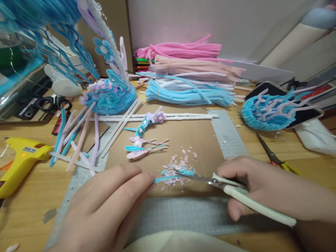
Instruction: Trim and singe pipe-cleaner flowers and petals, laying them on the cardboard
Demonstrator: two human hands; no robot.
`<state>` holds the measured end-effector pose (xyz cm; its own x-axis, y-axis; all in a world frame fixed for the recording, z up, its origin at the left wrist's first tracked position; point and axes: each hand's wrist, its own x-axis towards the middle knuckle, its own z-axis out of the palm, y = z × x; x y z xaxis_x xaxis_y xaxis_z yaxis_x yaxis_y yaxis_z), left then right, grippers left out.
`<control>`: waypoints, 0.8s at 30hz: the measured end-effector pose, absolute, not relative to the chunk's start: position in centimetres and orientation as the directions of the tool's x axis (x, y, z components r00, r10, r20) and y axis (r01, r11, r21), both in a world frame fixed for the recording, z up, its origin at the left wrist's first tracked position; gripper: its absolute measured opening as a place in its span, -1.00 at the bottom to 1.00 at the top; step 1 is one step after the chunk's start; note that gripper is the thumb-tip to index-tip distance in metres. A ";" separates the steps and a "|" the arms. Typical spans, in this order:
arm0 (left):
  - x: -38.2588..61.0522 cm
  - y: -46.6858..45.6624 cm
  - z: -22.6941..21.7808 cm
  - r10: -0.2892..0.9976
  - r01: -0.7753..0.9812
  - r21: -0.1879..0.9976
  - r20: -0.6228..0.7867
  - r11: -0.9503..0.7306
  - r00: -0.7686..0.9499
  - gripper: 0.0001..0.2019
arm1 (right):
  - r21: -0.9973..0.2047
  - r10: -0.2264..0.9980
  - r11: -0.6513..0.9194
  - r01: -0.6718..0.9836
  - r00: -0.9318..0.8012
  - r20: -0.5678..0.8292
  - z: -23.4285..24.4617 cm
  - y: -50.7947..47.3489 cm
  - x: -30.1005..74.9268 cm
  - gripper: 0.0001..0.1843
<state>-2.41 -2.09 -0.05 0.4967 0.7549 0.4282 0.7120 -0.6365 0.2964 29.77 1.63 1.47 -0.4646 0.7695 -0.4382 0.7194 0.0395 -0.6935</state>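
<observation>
My left hand (110, 203) pinches one end of a short blue pipe cleaner piece (164, 178) over a brown cardboard sheet (183, 140). My right hand (262, 189) is closed round pale-handled scissors (236, 190), whose blades reach the blue piece's fluffy end. Pink and blue trimmings (180, 164) lie scattered just beyond the blades. Small finished petals and flower stems (145, 147) rest further up the cardboard.
A yellow glue gun (21, 161) lies at the left. Bundles of pink, beige, white and blue pipe cleaners (189, 73) are stacked at the back. Blue fuzzy ornaments stand at back left (110, 96) and right (267, 110). Black scissors (54, 103) and yellow-handled scissors (275, 157) lie nearby.
</observation>
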 end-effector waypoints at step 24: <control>0.0 -0.2 0.5 0.940 0.240 0.921 -0.334 0.308 0.071 -0.84 | -0.385 0.842 0.489 0.782 -0.539 -0.026 0.8 1.7 28.9 -0.47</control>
